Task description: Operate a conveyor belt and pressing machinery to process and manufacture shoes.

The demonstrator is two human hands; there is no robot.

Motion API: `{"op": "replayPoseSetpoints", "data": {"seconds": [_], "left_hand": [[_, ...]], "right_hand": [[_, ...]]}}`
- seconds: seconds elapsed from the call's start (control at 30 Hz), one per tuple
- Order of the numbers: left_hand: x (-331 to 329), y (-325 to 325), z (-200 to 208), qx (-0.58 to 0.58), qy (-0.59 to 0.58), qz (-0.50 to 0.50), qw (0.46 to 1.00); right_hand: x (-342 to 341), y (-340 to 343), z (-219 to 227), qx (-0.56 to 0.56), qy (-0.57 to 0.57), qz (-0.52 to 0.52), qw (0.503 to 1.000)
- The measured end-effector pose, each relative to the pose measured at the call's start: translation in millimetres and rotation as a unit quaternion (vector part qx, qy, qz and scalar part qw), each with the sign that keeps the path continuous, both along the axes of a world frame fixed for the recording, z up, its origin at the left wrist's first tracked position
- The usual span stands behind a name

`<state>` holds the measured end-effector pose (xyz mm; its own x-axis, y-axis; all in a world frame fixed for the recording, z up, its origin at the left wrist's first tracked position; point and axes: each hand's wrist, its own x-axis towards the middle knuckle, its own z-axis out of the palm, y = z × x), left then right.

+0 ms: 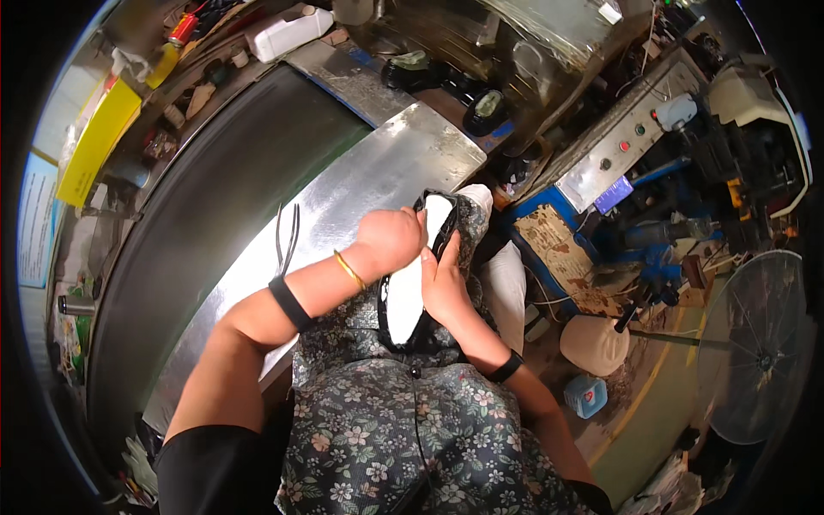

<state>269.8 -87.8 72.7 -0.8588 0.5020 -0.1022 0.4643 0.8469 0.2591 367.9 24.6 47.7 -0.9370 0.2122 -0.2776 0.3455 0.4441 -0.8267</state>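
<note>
Shoe (402, 305), seemingly sole-up: right hand (445, 290) grips it, left hand (394, 239) on top.

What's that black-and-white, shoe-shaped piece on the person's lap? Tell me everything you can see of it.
The shoe-shaped piece is long and narrow, with a smooth, matte white face turned up and a glossy black, leather-like edging around it. It points away from the body, slanting slightly right, on the floral apron. The curled left hand crosses its middle; the right hand steadies its right side, thumb on the white. The hands hide part of it, and its underside is out of sight.
</note>
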Motion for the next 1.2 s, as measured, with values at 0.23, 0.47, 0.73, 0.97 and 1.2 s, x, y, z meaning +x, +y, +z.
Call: {"op": "replayPoseSetpoints", "data": {"seconds": [0.23,0.47,0.73,0.97,1.2], "left_hand": [[69,-34,-44,0.394,-0.124,0.103,0.905],[-1,-5,-39,0.599,-0.518,0.176,0.585],[-58,35,-67,0.333,-0.311,0.109,0.884],[-52,26,-34,0.486,-0.582,0.18,0.626],[-35,-28,-51,0.682,-0.498,0.327,0.425]], "right_hand": [[21,-9,-24,-0.035,0.128,-0.012,0.991],[11,46,-14,-0.014,-0.081,0.118,0.99],[-98,70,-29,0.185,0.05,0.04,0.981],[-106,45,-41,-0.277,0.12,-0.158,0.94],[11,-7,10,0.11,0.122,0.144,0.976]]}}
